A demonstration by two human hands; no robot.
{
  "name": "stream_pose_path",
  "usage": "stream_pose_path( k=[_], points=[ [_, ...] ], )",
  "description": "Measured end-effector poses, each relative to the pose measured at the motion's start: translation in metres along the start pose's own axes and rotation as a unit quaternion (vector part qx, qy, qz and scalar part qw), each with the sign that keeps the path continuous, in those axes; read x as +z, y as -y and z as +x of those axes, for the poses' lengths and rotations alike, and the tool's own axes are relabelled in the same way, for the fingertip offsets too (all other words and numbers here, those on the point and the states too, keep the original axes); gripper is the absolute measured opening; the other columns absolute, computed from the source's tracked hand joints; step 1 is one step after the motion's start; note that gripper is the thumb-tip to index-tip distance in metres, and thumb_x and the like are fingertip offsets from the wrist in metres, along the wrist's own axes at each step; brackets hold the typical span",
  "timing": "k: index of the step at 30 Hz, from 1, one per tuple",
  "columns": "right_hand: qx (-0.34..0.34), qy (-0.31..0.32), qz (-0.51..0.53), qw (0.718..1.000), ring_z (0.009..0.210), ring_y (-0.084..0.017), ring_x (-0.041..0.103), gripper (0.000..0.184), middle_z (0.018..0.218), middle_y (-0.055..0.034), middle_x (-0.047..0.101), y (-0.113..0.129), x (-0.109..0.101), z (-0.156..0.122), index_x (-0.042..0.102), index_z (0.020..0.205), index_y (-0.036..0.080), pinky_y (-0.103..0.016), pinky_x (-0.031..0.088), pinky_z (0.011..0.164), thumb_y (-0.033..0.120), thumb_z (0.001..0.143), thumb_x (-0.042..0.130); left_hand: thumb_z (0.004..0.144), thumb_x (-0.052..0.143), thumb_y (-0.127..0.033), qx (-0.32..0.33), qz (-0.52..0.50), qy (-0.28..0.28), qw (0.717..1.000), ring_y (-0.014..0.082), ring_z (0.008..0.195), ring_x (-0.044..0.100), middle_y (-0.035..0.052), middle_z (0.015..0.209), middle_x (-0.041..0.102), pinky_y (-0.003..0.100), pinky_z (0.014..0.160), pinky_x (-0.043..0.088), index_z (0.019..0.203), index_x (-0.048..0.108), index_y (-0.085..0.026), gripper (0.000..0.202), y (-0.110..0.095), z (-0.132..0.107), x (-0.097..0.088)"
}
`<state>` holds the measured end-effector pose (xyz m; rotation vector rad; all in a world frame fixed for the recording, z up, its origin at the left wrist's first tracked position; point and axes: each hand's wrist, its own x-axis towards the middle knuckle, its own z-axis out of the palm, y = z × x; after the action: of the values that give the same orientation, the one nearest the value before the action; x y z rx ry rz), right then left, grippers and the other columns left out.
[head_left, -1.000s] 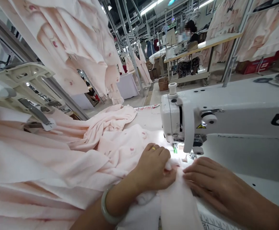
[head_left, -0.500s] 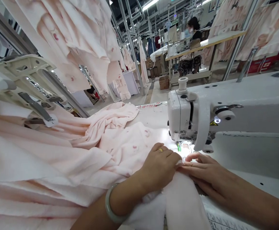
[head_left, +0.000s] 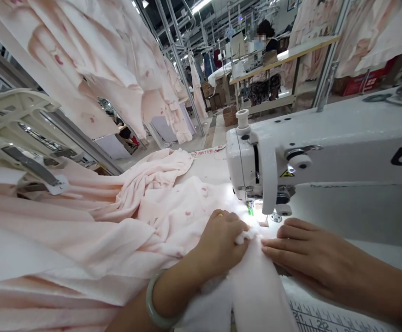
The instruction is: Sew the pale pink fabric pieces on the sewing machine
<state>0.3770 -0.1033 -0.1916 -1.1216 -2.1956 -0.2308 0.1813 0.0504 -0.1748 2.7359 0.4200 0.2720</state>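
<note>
Pale pink fleecy fabric [head_left: 256, 286] drapes over the front of the machine bed, its folded edge just short of the needle area. My left hand [head_left: 218, 242], with a ring and a bangle, is closed on a bunched white edge of this fabric. To its right, my right hand [head_left: 304, 244] has its fingers stretched out, the tips touching the fabric's right side; its thumb is hidden. Above both hands stands the head of a white sewing machine [head_left: 244, 159]. Its lamp lights the green-marked presser foot [head_left: 250, 210], partly lost in glare.
More pink fabric [head_left: 66, 240] is heaped at left, beneath a cream hanger clamp [head_left: 17, 115]. Pink garments [head_left: 107, 64] hang at upper left. A printed ruler [head_left: 322, 320] runs along the front edge. Farther back, a person [head_left: 272, 44] sits at another worktable [head_left: 287, 57].
My right hand has drawn away to the right from the left hand, and its fingers have straightened. My left hand keeps its grip on the fabric. The view has shifted slightly right.
</note>
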Motion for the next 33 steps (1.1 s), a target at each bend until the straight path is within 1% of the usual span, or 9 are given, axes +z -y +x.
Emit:
stream_pose_path(
  k=[5,9,11,14,16,19,25,30,33],
  points=[
    [-0.004,0.029,0.012,1.0,0.077,-0.018,0.064,0.029,0.095,-0.0036,0.078,0.001,-0.001,-0.002,0.07,0.114,0.02,-0.037,0.049,0.08,0.007,0.11,0.044,0.096,0.062,-0.017,0.134,0.068,0.001,0.989,0.0236,0.106,0.069,0.0084,0.113,0.077,0.042,0.107,0.049,0.104,0.073,-0.018,0.014,0.002,-0.003,-0.002],
    [-0.004,0.03,0.021,0.999,0.078,-0.018,0.065,0.03,0.095,-0.0042,0.077,0.002,0.001,-0.002,0.071,0.115,0.019,-0.037,0.048,0.079,0.008,0.111,0.043,0.096,0.058,-0.014,0.185,0.064,0.026,0.98,0.0247,0.113,0.071,0.0096,0.122,0.079,0.041,0.108,0.049,0.115,0.074,-0.016,0.024,0.005,-0.003,-0.003],
    [-0.001,0.035,0.023,0.999,0.078,-0.018,0.064,0.031,0.094,-0.0045,0.077,0.003,0.001,-0.003,0.071,0.112,0.019,-0.037,0.047,0.079,0.008,0.112,0.042,0.095,0.058,-0.012,0.172,0.03,0.027,0.984,0.0239,0.112,0.072,0.0082,0.12,0.081,0.04,0.108,0.049,0.116,0.074,-0.018,0.028,0.006,-0.003,-0.003],
    [0.004,0.037,0.025,0.999,0.077,-0.018,0.063,0.032,0.092,-0.0046,0.075,0.004,0.002,-0.003,0.071,0.107,0.02,-0.037,0.045,0.08,0.009,0.112,0.042,0.093,0.061,-0.012,0.088,-0.062,0.002,0.994,0.0217,0.103,0.073,0.0053,0.109,0.082,0.038,0.104,0.051,0.104,0.075,-0.02,0.02,0.005,-0.001,-0.004],
    [0.006,0.029,0.024,0.999,0.076,-0.018,0.062,0.031,0.09,-0.0038,0.074,0.005,0.004,-0.004,0.071,0.106,0.02,-0.037,0.044,0.079,0.008,0.112,0.043,0.095,0.063,-0.016,0.027,-0.123,-0.003,0.992,0.0203,0.094,0.072,0.0031,0.095,0.081,0.036,0.099,0.052,0.091,0.073,-0.02,0.011,0.004,0.001,-0.006],
    [0.025,0.005,0.018,1.0,0.075,-0.019,0.057,0.027,0.087,-0.0024,0.072,0.004,0.006,-0.005,0.071,0.109,0.018,-0.037,0.041,0.077,0.009,0.112,0.046,0.1,0.065,-0.026,-0.02,-0.176,0.001,0.984,0.0198,0.088,0.069,0.0018,0.087,0.077,0.035,0.096,0.05,0.084,0.069,-0.02,0.018,0.002,0.004,-0.008],
    [0.106,0.019,0.021,0.994,0.08,-0.02,0.056,0.023,0.087,-0.0016,0.065,-0.001,0.008,-0.007,0.067,0.106,0.018,-0.037,0.041,0.078,0.023,0.116,0.047,0.101,0.065,-0.029,-0.035,-0.2,-0.001,0.979,0.0198,0.09,0.066,0.0025,0.088,0.076,0.035,0.099,0.046,0.085,0.07,-0.02,0.019,0.001,0.004,-0.005],
    [0.132,0.054,0.053,0.988,0.09,-0.021,0.059,0.023,0.101,-0.0041,0.065,0.0,0.01,-0.01,0.065,0.118,0.019,-0.038,0.047,0.083,0.022,0.116,0.043,0.104,0.063,-0.034,-0.042,-0.226,-0.006,0.973,0.0178,0.081,0.063,0.0009,0.079,0.071,0.032,0.09,0.045,0.079,0.067,-0.02,0.029,-0.003,0.007,-0.008],
    [0.145,0.054,0.035,0.987,0.092,-0.023,0.058,0.022,0.104,-0.0053,0.064,0.004,0.015,-0.012,0.064,0.125,0.02,-0.04,0.048,0.083,0.021,0.114,0.045,0.104,0.063,-0.034,-0.027,-0.236,-0.011,0.971,0.0177,0.083,0.064,0.0013,0.083,0.074,0.032,0.09,0.045,0.082,0.07,-0.02,0.027,-0.004,0.007,-0.009]
  ],
)
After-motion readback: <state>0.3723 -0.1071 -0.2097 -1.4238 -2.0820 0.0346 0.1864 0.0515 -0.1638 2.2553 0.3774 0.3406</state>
